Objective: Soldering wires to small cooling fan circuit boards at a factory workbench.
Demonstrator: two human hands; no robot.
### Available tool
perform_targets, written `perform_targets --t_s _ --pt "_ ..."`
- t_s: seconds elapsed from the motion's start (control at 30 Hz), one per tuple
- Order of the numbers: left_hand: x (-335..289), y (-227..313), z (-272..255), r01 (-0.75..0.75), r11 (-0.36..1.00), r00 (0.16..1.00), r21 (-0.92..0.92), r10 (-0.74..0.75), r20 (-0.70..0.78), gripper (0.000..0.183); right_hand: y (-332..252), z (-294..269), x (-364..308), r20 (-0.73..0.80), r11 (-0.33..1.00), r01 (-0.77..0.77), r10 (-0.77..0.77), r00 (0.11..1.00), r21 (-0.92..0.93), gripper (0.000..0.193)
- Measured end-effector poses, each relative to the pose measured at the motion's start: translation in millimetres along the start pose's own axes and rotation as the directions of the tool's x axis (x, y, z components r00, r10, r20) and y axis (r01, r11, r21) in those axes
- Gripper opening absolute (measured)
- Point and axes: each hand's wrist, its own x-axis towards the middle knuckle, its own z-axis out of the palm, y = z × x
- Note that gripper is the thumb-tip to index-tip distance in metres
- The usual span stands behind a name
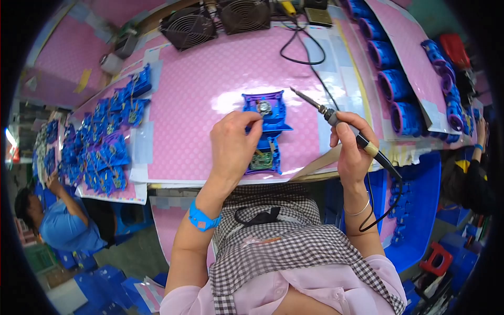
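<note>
On the pink mat before me lies an opened blue plastic housing (280, 118) in two joined halves. Its far half holds a round silver part (263, 108); the near half carries a green circuit board (262, 160). My left hand (233, 142) reaches over the housing from the left, thumb and fingers pinched together beside the silver part. What sits between those fingertips is too small to make out. Held in my right hand (355, 144) is a soldering iron (330, 116), its tip pointing up and left, apart from the housing. A black cord hangs from its handle.
Two black fans (244, 17) stand at the mat's far edge. Many blue housings with wires (107, 152) crowd the left side; a row of blue cylindrical housings (395, 86) lines the right. A blue bin (420, 210) stands lower right. A co-worker (68, 218) sits at left.
</note>
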Motion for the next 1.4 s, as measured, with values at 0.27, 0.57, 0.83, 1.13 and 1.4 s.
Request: perform_targets --t_s 0.27,0.57,0.83,1.13,1.4 --pt "-16.0 -6.7 -7.0 0.075 0.997 0.997 0.028 -0.075 0.020 0.009 -25.8 -43.0 52.6 -0.347 0.949 0.314 -0.307 0.886 -0.039 0.018" --pt "-14.1 -1.4 1.4 -0.039 0.999 0.999 0.016 0.039 -0.017 0.007 -34.2 -266.4 197.6 -0.520 0.537 -0.076 -0.759 0.391 -0.840 0.027" --pt "-25.7 28.9 -11.4 -0.065 0.993 0.997 0.095 0.061 0.046 0.012 17.7 -296.5 217.3 -0.787 0.524 -0.708 -0.612 0.073 -0.473 0.022" --pt "-32.4 29.8 5.3 -0.122 0.986 0.954 0.117 0.084 0.288 0.042 62.0 -437.8 203.1 -0.384 0.305 -0.303 -0.889 0.249 -0.903 0.023" --pt "-37.8 -8.7 -19.4 0.068 0.899 0.974 0.433 -0.154 0.167 0.019 3.4 -155.0 136.1 -0.157 0.497 0.448 -0.780 0.606 -0.743 0.012"
